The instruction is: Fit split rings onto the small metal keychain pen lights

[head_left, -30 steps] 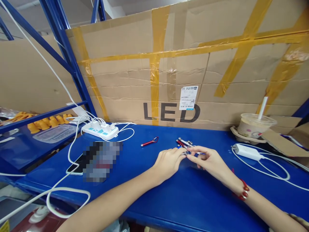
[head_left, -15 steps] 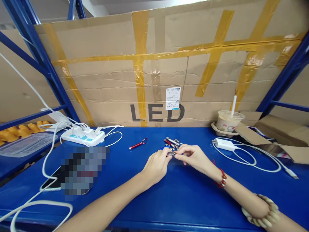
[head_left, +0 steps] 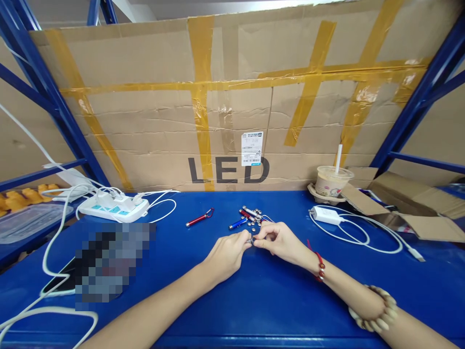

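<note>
Here, small metal part (head_left: 250, 240) — pinched between both hands

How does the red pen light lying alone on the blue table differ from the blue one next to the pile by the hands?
The red pen light is red and lies by itself, left of the hands; the blue pen light is blue and lies against the pile of small metal parts. The red one looks longer and shows a clip loop at its end; none is visible on the blue. Both lie flat on the table, similarly angled, untouched.
</note>
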Motion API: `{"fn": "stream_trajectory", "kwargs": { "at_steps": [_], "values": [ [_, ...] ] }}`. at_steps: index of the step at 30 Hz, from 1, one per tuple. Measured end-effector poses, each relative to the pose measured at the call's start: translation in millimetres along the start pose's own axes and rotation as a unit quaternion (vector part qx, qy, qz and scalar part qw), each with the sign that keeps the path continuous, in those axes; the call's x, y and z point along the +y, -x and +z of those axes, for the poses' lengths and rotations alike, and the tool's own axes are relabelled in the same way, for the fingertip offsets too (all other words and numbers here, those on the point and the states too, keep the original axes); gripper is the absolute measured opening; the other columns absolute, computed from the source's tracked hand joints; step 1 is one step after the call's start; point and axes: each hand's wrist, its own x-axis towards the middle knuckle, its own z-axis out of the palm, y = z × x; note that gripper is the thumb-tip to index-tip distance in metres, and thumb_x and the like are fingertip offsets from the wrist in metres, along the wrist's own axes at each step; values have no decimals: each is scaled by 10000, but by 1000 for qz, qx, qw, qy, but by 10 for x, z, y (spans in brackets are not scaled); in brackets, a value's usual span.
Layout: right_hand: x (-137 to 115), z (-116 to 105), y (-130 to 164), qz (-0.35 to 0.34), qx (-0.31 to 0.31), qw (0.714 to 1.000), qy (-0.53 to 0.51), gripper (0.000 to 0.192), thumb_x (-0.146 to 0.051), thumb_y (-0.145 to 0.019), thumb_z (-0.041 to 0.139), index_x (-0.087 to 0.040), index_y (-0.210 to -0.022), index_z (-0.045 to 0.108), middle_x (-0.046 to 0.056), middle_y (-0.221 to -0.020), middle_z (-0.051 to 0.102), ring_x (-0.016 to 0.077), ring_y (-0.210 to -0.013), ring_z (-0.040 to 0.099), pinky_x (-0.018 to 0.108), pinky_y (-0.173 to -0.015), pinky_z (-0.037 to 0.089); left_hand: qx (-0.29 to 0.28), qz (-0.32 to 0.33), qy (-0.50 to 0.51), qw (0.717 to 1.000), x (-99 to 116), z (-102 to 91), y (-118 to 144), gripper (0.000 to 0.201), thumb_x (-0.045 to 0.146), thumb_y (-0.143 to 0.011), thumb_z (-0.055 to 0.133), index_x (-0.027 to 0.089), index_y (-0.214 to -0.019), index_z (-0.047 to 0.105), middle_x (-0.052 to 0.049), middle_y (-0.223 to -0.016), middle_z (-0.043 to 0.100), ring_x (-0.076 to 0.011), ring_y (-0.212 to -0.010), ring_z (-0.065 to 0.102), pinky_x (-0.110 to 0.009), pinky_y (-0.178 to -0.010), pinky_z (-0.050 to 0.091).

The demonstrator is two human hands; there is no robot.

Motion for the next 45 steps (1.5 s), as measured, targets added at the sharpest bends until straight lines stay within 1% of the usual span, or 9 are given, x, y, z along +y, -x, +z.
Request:
{"fn": "stream_trajectory", "kwargs": {
  "at_steps": [4, 11, 16, 29, 34, 37, 41, 43, 45],
  "values": [
    [-48, -1, 7, -4, 14, 1000, -8, 291, -383, -617, 682, -124, -554, 565, -5, -581, 500, 42, -446, 329, 200, -415, 250, 47, 33, -10, 998, -12, 12, -11, 167, 216, -904, 317, 181, -762, 398, -29, -790, 594, -147, -705, 582, -229, -607, 432],
    [-117, -12, 24, 73, -20, 995, -63, 391, -457, -595, 678, -144, -515, 457, -57, -397, 404, 42, -358, 346, 193, -389, 215, 87, 70, -14, 994, -4, -8, -39, 196, 215, -902, 333, 164, -828, 507, -44, -769, 610, -157, -722, 596, -252, -652, 470],
    [-116, -12, 19, 105, -20, 990, -93, 415, -514, -607, 648, -137, -553, 486, -60, -377, 414, 33, -353, 329, 188, -393, 210, 74, 56, 39, 995, 50, -73, -58, 220, 187, -899, 351, 195, -1064, 496, -36, -999, 629, -156, -915, 591, -267, -790, 469],
    [-74, 0, -9, 76, -19, 994, -78, 434, -561, -656, 591, -149, -589, 470, -63, -386, 394, 46, -360, 346, 182, -393, 238, 58, 17, 5, 998, 46, -60, -80, 201, 194, -901, 338, 191, -1011, 506, -22, -948, 628, -162, -862, 585, -274, -762, 458],
    [5, -50, -22, 5, 13, 995, 102, 385, -518, -743, 532, -155, -615, 534, -15, -484, 489, 74, -403, 404, 202, -406, 282, 33, -11, -37, 999, 32, -20, -99, 236, 217, -907, 322, 205, -1050, 509, -27, -1013, 619, -171, -916, 580, -294, -794, 453],
    [-30, -62, -4, -81, 77, 959, 261, 295, -474, -760, 544, -193, -715, 624, 11, -633, 570, 96, -488, 469, 222, -469, 350, 8, -39, -52, 998, 19, -15, -95, 252, 229, -904, 325, 219, -1101, 481, -23, -1065, 608, -181, -952, 579, -301, -797, 457],
    [-140, 50, 30, -156, 137, 940, 269, 251, -422, -793, 522, -200, -837, 632, 36, -702, 575, 122, -550, 524, 233, -477, 406, -8, -82, -61, 995, -7, -66, -68, 258, 254, -899, 318, 213, -1096, 479, -33, -1043, 619, -205, -933, 593, -310, -730, 474],
    [-199, 163, 45, -196, 137, 937, 257, 204, -368, -810, 508, -196, -811, 617, 52, -742, 584, 140, -606, 548, 240, -483, 424, -4, -87, -59, 994, -31, -94, -52, 264, 238, -887, 326, 213, -1100, 480, -33, -1020, 625, -208, -927, 594, -307, -712, 476],
    [-275, 303, 53, -250, 111, 925, 265, 140, -305, -815, 510, -202, -807, 605, 60, -803, 598, 163, -707, 569, 265, -588, 462, -7, -77, -48, 996, -56, -107, -43, 292, 214, -847, 386, 225, -1126, 474, -23, -1028, 616, -204, -925, 590, -303, -705, 477]
  ]
}}
